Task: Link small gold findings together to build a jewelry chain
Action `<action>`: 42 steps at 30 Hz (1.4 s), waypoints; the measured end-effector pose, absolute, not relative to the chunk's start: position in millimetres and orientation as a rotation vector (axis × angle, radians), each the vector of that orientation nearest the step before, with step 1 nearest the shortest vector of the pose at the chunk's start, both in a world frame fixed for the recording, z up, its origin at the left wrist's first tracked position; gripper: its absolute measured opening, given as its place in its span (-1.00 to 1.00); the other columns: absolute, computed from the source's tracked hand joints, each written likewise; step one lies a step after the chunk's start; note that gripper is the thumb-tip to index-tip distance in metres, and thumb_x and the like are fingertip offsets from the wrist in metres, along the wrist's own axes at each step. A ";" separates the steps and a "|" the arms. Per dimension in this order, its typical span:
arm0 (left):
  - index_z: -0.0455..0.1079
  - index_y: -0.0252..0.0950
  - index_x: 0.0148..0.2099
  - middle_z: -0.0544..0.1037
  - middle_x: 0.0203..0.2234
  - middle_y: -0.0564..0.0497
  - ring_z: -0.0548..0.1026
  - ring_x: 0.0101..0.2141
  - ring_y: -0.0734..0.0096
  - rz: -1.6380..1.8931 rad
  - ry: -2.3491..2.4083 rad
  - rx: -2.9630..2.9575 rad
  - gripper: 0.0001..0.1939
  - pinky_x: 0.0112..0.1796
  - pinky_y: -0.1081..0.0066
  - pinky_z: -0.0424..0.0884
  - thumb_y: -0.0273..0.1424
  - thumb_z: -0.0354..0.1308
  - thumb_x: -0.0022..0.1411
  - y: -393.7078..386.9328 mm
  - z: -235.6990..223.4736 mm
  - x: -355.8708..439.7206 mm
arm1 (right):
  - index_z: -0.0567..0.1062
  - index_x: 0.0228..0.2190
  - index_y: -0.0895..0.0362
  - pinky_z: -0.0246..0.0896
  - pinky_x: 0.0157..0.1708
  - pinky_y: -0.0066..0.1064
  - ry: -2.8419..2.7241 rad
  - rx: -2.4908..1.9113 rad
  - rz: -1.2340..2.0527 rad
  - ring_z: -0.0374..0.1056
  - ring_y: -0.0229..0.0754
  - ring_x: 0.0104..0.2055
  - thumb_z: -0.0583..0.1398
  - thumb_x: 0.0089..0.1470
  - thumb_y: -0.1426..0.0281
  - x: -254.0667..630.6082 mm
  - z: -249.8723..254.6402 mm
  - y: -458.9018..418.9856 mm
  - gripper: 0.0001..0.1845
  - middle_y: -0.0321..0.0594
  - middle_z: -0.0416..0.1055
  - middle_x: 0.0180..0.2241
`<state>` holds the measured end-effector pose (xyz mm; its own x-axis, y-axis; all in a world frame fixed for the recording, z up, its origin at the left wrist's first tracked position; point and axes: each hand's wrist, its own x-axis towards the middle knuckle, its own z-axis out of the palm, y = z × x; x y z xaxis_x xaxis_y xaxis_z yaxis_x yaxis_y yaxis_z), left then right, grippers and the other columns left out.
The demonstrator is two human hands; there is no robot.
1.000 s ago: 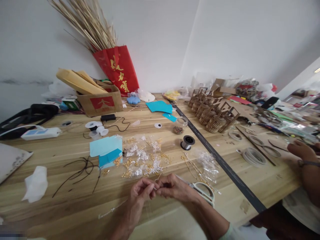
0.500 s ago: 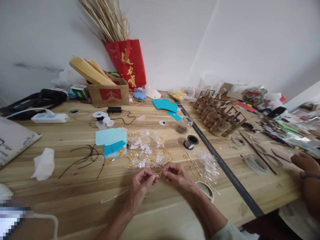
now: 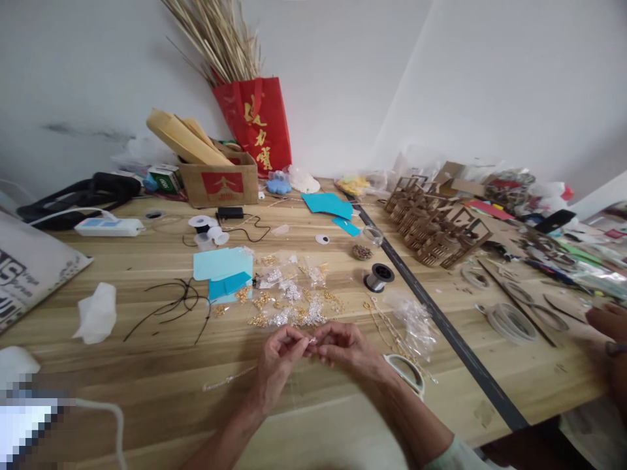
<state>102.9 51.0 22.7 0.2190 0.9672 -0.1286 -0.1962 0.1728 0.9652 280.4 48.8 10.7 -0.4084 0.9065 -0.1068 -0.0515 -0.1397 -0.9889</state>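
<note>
Above the front of the wooden table, my left hand (image 3: 280, 358) and my right hand (image 3: 347, 349) meet fingertip to fingertip. Pinched between them is a small shiny silver jewellery piece (image 3: 312, 341), mostly covered by the fingers. A thin silver chain (image 3: 228, 380) lies on the table to the left and runs up to my left hand; its other end is hidden there. Just beyond the fingers are piles of silver findings (image 3: 313, 311) and gold findings (image 3: 258, 319) on clear bags. Gold and silver chains (image 3: 385, 326) lie right of my right hand.
White-handled scissors (image 3: 405, 374) lie beside my right forearm. A wire spool (image 3: 379, 278), blue cards (image 3: 223, 264) and black cords (image 3: 181, 303) surround the piles. Wooden lantern frames (image 3: 434, 225) stand at back right. Another person's hand (image 3: 607, 321) is at the right edge.
My hands have come closer together, and my right fingertips now touch the left ones around the small piece. The whole view has shifted slightly.
</note>
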 end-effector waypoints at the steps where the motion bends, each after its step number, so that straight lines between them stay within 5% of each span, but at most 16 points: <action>1: 0.37 -0.32 -0.51 0.54 -0.55 0.02 0.47 -0.47 0.40 1.038 0.975 1.028 -0.77 -0.37 0.45 0.40 -0.27 0.27 -0.03 50.8 23.2 102.8 | 0.50 -0.26 0.22 0.22 -0.51 -0.55 -1.381 -1.017 1.644 0.35 -0.34 -0.47 0.31 0.00 0.27 280.9 9.8 49.2 -0.69 -0.16 0.53 -0.38; 28: 0.36 -0.34 -0.52 0.49 -0.57 0.03 0.45 -0.49 0.45 1.039 0.958 1.038 -0.80 -0.39 0.47 0.37 -0.35 0.29 -0.06 50.5 13.9 105.7 | 0.42 -0.40 0.22 0.06 -0.56 -0.54 -1.414 -1.089 1.488 0.15 -0.39 -0.58 0.25 0.04 0.12 288.1 8.2 53.6 -0.63 -0.35 0.29 -0.59; 34: 0.38 -0.33 -0.34 0.45 -0.57 0.08 0.40 -0.53 0.50 0.890 0.859 1.000 -0.74 -0.46 0.49 0.34 -0.36 0.32 -0.10 50.7 9.3 107.1 | 0.39 -0.37 0.20 0.10 -0.49 -0.50 -1.591 -1.148 1.493 0.19 -0.34 -0.51 0.16 0.11 0.07 292.8 15.7 52.1 -0.60 -0.32 0.30 -0.53; 40: 0.43 -0.33 -0.41 0.47 -0.54 0.04 0.42 -0.47 0.44 0.765 0.830 1.202 -0.93 -0.39 0.46 0.33 -0.49 0.21 -0.06 51.3 9.2 103.6 | 0.42 -0.36 0.17 0.07 -0.46 -0.51 -2.053 -1.300 1.184 0.21 -0.30 -0.45 0.12 0.18 0.25 294.5 35.9 46.7 -0.77 -0.29 0.36 -0.47; 42: 0.46 -0.32 -0.38 0.53 -0.46 -0.01 0.47 -0.35 0.34 0.795 0.872 1.312 -0.84 -0.31 0.44 0.34 -0.58 0.14 -0.08 50.8 10.0 102.3 | 0.42 -0.32 0.14 0.07 -0.43 -0.50 -2.212 -1.313 1.044 0.26 -0.28 -0.42 0.09 0.20 0.34 292.2 43.6 43.1 -0.85 -0.28 0.40 -0.42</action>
